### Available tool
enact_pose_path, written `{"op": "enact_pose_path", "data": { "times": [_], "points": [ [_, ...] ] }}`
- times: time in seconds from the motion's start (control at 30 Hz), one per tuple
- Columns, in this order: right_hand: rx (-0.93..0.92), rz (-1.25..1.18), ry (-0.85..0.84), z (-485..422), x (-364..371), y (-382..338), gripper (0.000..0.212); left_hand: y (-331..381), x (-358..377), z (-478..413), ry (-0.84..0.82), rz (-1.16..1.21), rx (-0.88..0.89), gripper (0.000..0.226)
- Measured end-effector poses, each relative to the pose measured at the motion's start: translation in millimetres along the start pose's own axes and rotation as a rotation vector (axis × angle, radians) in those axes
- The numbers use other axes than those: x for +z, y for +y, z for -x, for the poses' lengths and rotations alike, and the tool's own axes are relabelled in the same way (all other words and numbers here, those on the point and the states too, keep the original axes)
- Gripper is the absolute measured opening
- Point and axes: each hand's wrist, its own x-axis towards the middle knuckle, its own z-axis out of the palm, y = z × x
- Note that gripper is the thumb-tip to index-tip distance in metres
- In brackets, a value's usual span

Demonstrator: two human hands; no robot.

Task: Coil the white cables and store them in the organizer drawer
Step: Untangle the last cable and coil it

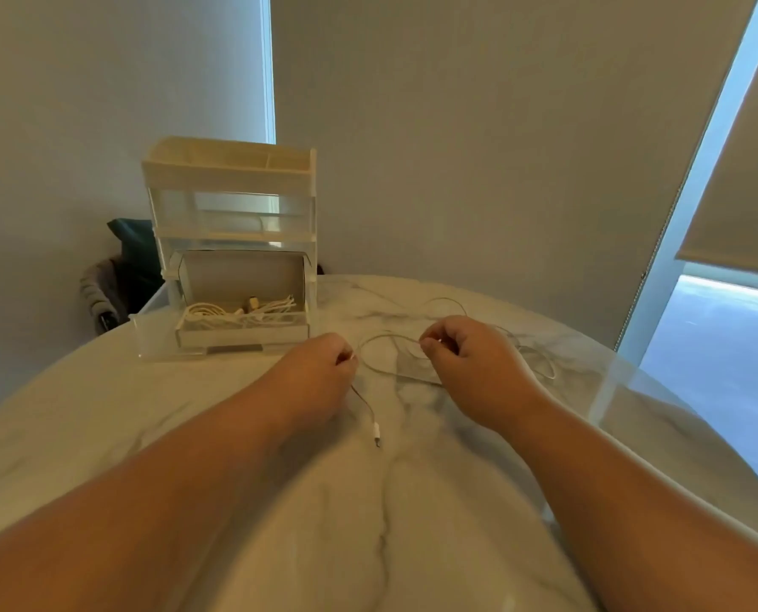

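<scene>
Head view: left hand (320,368) and right hand (470,364) each pinch thin white cable (376,431) (looped) over veined marble table (368,523).

A white marble table (236,435) with grey veins is carrying everything. The clear organizer (231,205) is standing at its far side, and the lowest drawer (240,335) is sticking out of the organizer toward the near edge. To the right of the organizer a white cable (445,300) is lying in loose loops. Its plug (376,432) is lying in front of the organizer, nearer to the person.
</scene>
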Motion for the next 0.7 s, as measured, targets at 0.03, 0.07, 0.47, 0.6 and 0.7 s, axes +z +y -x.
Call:
{"op": "enact_pose_path", "data": {
  "times": [0.03, 0.07, 0.47, 0.6, 0.7],
  "points": [
    [0.004, -0.009, -0.003, -0.6, -1.6, 1.3, 0.014, 0.2, 0.4, -0.4, 0.025, 0.116, -0.033, 0.019],
    [0.006, -0.015, -0.012, -1.1, -3.0, 2.5, 0.014, 1.8, -0.2, -1.0, 0.032, 0.272, -0.069, 0.020],
    [0.016, -0.057, 0.139, -17.8, -35.6, 26.7, 0.026, 18.4, -26.4, 4.5, -0.397, 0.998, -0.163, 0.021],
    [-0.051, -0.051, 0.274, -16.1, -48.3, 24.7, 0.026, 25.7, -21.4, 13.6, -0.575, 0.763, -0.158, 0.024],
    [-0.044, -0.040, 0.331, -17.4, -51.9, 26.4, 0.039, 34.2, -21.7, 19.9, -0.661, 0.639, -0.106, 0.031]
  ]
}}
